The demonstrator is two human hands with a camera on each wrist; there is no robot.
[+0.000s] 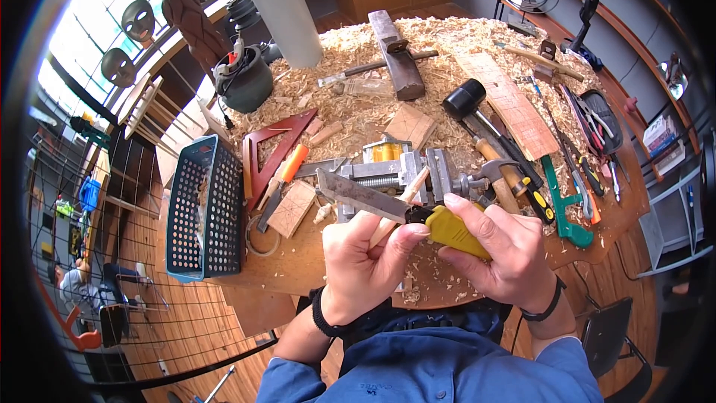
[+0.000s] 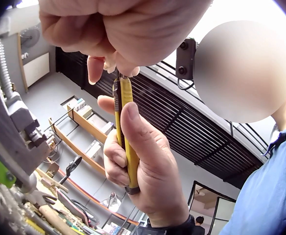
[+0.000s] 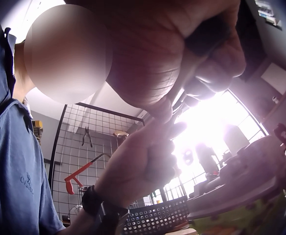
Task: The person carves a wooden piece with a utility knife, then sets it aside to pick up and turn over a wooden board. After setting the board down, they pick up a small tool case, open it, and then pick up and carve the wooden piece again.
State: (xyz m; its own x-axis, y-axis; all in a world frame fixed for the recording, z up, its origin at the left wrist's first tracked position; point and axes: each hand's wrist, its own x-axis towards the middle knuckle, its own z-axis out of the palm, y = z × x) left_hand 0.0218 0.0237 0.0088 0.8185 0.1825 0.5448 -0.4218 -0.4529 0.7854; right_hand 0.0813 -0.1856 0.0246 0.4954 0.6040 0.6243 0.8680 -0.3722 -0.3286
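A knife with a yellow handle [image 1: 451, 233] and a broad grey blade [image 1: 362, 195] is held in my right hand [image 1: 507, 254], whose thumb lies along the handle. My left hand [image 1: 356, 260] grips a slim pale wooden stick [image 1: 415, 183] that slants up past the blade. The blade crosses the stick, and my left thumb presses by the blade's base. Seen from the left wrist, the right fingers wrap the yellow and black handle [image 2: 129, 152]. Just beyond the hands, a metal vise [image 1: 406, 172] stands on the table. The right wrist view is dim and backlit.
Wood shavings [image 1: 343, 116] cover much of the table. A perforated basket [image 1: 203, 213] stands at the left, beside a red set square [image 1: 261, 157] and an orange-handled chisel [image 1: 287, 172]. To the right lie a black mallet [image 1: 464, 97], a carved board [image 1: 511, 104] and a green-handled saw [image 1: 570, 227].
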